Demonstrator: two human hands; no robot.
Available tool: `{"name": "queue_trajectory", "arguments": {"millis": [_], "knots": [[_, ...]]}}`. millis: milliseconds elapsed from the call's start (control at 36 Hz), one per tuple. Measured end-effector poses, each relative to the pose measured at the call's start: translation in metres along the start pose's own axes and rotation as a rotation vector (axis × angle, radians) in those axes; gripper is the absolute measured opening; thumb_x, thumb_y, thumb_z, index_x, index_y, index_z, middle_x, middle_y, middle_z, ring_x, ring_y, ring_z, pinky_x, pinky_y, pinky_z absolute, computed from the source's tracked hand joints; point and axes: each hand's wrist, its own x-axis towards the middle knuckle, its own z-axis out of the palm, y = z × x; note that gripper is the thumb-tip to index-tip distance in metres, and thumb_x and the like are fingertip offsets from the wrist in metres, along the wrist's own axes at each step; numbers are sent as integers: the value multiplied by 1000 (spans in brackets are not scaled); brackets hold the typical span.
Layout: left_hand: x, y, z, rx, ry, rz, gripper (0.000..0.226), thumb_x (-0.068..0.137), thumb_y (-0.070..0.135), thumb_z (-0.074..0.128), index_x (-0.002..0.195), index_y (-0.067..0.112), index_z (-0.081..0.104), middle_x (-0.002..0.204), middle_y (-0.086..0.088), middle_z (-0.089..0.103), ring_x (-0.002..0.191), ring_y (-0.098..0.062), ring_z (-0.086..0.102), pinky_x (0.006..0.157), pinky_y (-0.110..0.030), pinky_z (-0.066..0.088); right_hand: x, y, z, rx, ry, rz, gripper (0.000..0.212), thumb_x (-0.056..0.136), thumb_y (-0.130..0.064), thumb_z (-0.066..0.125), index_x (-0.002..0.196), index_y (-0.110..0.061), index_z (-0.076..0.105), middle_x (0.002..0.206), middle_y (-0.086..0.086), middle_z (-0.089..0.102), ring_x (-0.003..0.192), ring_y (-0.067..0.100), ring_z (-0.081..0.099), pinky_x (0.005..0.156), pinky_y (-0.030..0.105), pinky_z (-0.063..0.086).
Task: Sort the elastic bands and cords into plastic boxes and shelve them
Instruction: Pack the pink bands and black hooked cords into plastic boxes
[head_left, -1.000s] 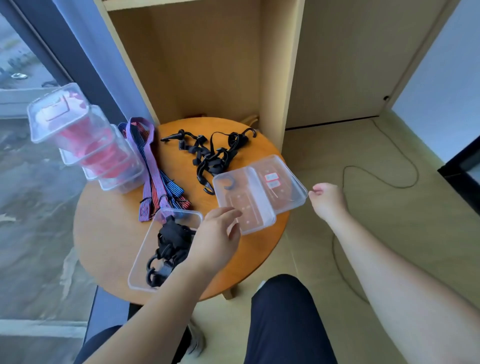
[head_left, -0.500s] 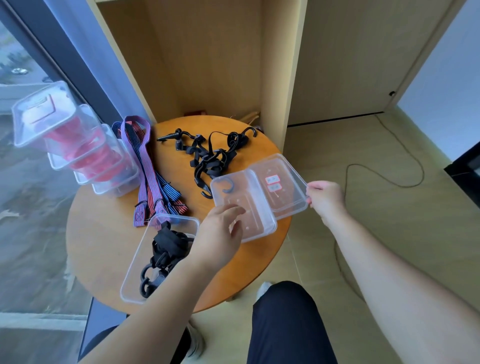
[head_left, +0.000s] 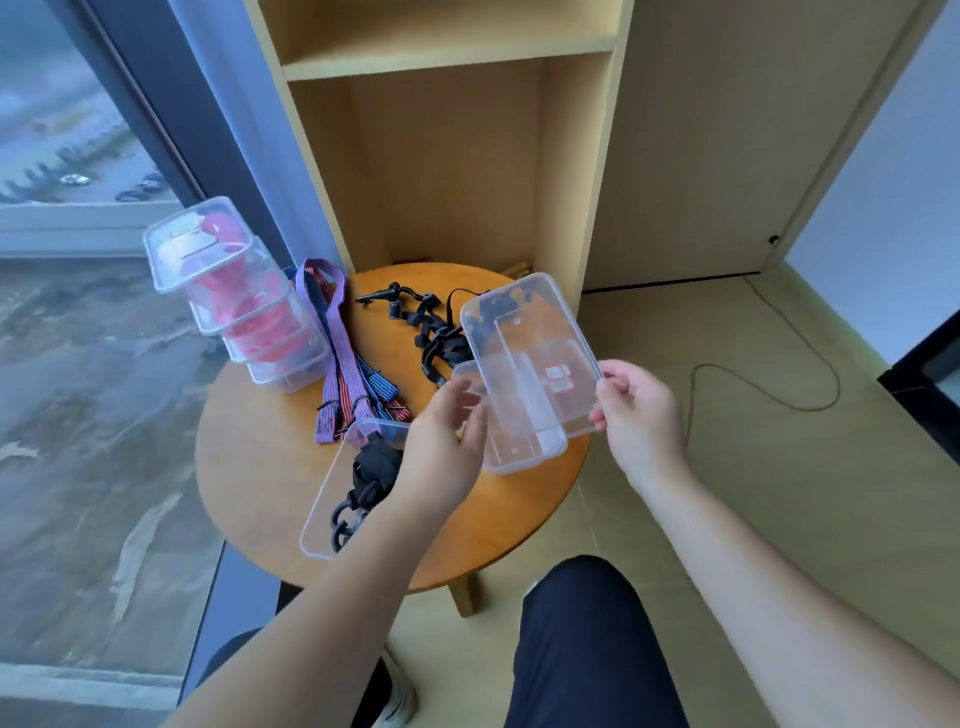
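Your right hand (head_left: 641, 415) pinches the right edge of the upper clear box (head_left: 519, 322), thumb on top, fingers curled under; that box is tilted up off the table, red stickers showing through near your fingers. Your left hand (head_left: 441, 447) is half curled at the left edge of the lower clear box (head_left: 524, 447); can't tell if it actually grips it or just touches. The lower clear box sits under the upper one, at the table's right edge. Just left of your left hand is the open box (head_left: 324, 514) with black cords (head_left: 371, 473) inside. Behind the hands, loose black cords (head_left: 436, 332) lie on the round table (head_left: 260, 457), with striped bands (head_left: 340, 358) beside them. Far left is a leaning stack of boxes (head_left: 270, 364) holding pink bands (head_left: 244, 312). The wooden shelf unit (head_left: 452, 182) stands behind the table, and a cable (head_left: 810, 374) is on the floor to the right
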Motion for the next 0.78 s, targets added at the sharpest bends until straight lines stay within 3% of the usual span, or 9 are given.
{"name": "queue_trajectory", "arguments": {"millis": [139, 194, 306, 361, 417, 500, 556, 611, 778], "knots": [[-29, -17, -31, -134, 67, -135, 26, 98, 15, 51, 123, 8, 53, 85, -6, 68, 70, -8, 63, 66, -23, 45, -52, -6, 40, 50, -189, 31, 27, 97, -2, 50, 117, -19, 58, 74, 1, 60, 55, 3, 59, 55, 18, 50], [-43, -33, -46, -87, 105, -136, 22, 95, 9, 50, 116, 12, 57, 76, -5, 66, 71, -16, 64, 72, -31, 48, -70, -2, 52, 23, -287, 44, 26, 96, -5, 54, 118, -18, 59, 70, -3, 62, 61, 8, 63, 61, 26, 52], [-65, -63, -71, -103, 91, -197, 38, 97, 10, 49, 131, 25, 55, 124, -21, 61, 113, -44, 57, 96, -56, 48, -91, 4, 74, -84, -437, 88, 29, 95, -16, 58, 124, -16, 59, 67, -2, 67, 66, 5, 63, 63, 22, 45], [-74, -75, -79, -111, 102, -183, 40, 98, 8, 49, 132, 27, 55, 123, -16, 63, 100, -37, 63, 92, -53, 51, -97, 4, 86, -100, -450, 123, 34, 95, -17, 58, 129, -18, 56, 68, -2, 69, 70, 4, 64, 63, 21, 45], [-80, -86, -85, -121, 114, -187, 40, 98, 7, 48, 131, 26, 55, 107, 2, 70, 76, -24, 62, 81, -46, 53, -102, 3, 97, -126, -446, 146, 38, 95, -16, 59, 132, -17, 55, 73, 0, 71, 74, 8, 67, 64, 24, 49], [-82, -101, -95, -100, 97, -218, 44, 98, 7, 49, 141, 16, 49, 105, 12, 66, 85, -27, 63, 86, -36, 52, -109, 2, 114, -162, -436, 159, 42, 95, -15, 59, 136, -16, 51, 75, 2, 71, 70, 12, 66, 65, 29, 52], [-81, -107, -101, -29, 102, -203, 42, 97, 6, 50, 139, 12, 52, 101, 14, 61, 87, -10, 60, 82, -11, 44, -113, 3, 124, -182, -443, 165, 45, 96, -14, 57, 140, -16, 47, 71, 3, 69, 62, 10, 64, 61, 27, 52], [-78, -111, -106, 44, 103, -186, 41, 96, 4, 50, 137, 10, 55, 104, 5, 60, 89, -3, 56, 76, 1, 34, -116, 4, 131, -208, -449, 168, 49, 96, -12, 56, 143, -18, 42, 70, 4, 69, 58, 9, 64, 58, 25, 52], [-64, -121, -112, 212, 66, -119, 39, 96, 4, 46, 134, 7, 56, 114, -10, 61, 103, -24, 57, 78, -17, 33, -116, 4, 148, -310, -456, 213, 62, 96, -16, 57, 152, -19, 28, 78, -1, 66, 62, 6, 66, 60, 22, 53]]}}
